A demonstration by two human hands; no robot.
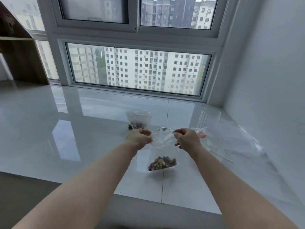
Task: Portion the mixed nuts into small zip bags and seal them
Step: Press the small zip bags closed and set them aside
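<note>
A: Where's the bag?

B: Small zip bag is in the air above the near part of the white desk, held by its top edge. Left hand pinches the left end of the mouth, right hand the right end. Fingers on both are pressed together on the plastic, not spread.

A: Orientation?

B: Mouth up, bottom down. The zip strip runs left-right between the hands; the bag's long axis hangs vertical. The nuts sit as a clump in the bottom, well below the grip.

A: How will it handle?

B: Judging by looks: thin, soft film, no stiffness, likely a bit slippery. Light load, but all the weight is low, so it'll swing if moved fast. Nuts are hard and not fragile; the film is what could tear or crease.

A: Best hold?

B: At the zip strip, the stiffest part. Pinch one end and run along it to close. Can't tell whether the strip is closed yet.

A: Anything else around?

B: Another bag with nuts on the desk farther back, loose clear plastic on the right.
</note>
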